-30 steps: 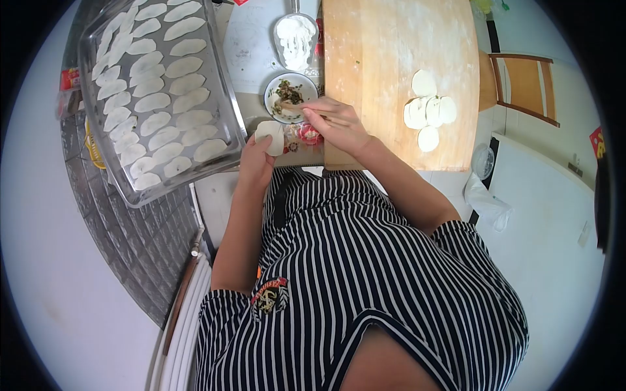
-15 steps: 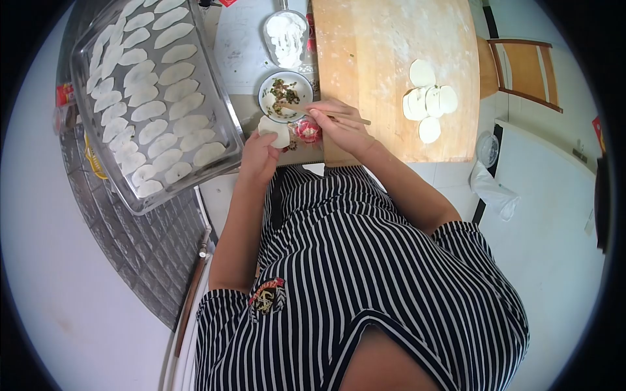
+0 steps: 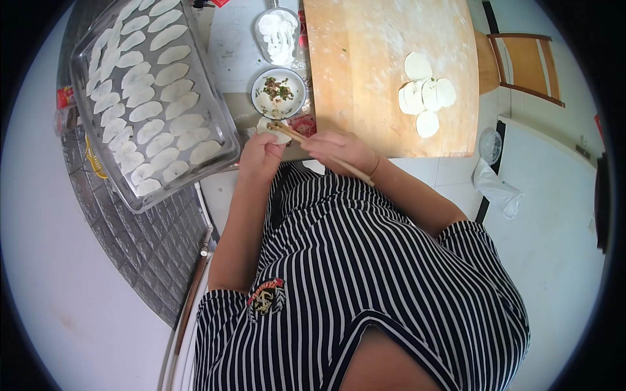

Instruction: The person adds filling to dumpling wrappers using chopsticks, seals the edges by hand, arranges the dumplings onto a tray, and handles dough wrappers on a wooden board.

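My left hand [image 3: 261, 155] is closed on the edge of a round dumpling wrapper [image 3: 266, 124], held just below the filling bowl. In my right hand [image 3: 342, 151] is a pair of chopsticks [image 3: 295, 135], their tips over the wrapper. A small dark bit of filling [image 3: 274, 124] shows at the tips on the wrapper. The white bowl [image 3: 259, 108] with a dark rim holds some chopped green and brown filling [image 3: 278, 90]. My right fingers hide part of the chopsticks.
A large metal tray [image 3: 229, 133] with rows of filled dumplings [image 3: 146, 111] stands on the left. Beyond the bowl lies a scoop of white flour [image 3: 279, 36]. Several wrappers [image 3: 426, 124] rest on the floured wooden board [image 3: 365, 65] at right. A chair [image 3: 531, 62] stands past the board.
The chopsticks have moved from the bowl toward me, onto the wrapper, bringing a bit of filling. My right hand has come lower and tilted. The left still holds the wrapper.
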